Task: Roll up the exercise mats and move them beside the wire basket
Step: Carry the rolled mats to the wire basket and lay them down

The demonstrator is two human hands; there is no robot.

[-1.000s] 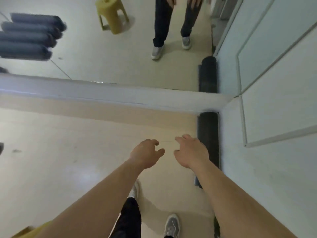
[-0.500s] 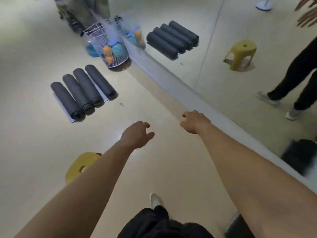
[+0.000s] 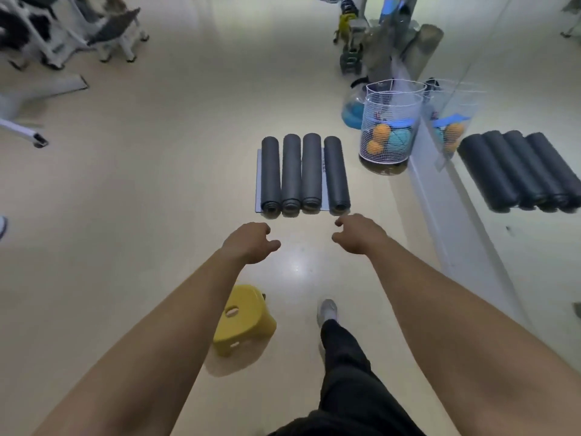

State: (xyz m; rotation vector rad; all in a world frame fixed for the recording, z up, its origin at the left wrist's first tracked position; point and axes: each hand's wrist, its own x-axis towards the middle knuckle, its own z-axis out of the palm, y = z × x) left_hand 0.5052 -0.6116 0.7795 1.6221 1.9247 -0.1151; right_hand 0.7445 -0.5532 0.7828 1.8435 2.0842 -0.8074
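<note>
Several rolled dark grey exercise mats lie side by side on a flat grey mat on the floor ahead of me. To their right stands a white wire basket holding orange and blue balls, against the mirror wall. My left hand and my right hand reach forward just short of the near ends of the rolls. Both hold nothing, fingers loosely curled and apart.
A yellow plastic stool stands under my left forearm. The mirror wall runs along the right and reflects the rolls. Exercise machines stand at the far left, and more gear behind the basket.
My view has swung left from the corner with a single rolled mat by the mirror to face the row of rolled mats and the basket. Both hands stayed empty and outstretched.
</note>
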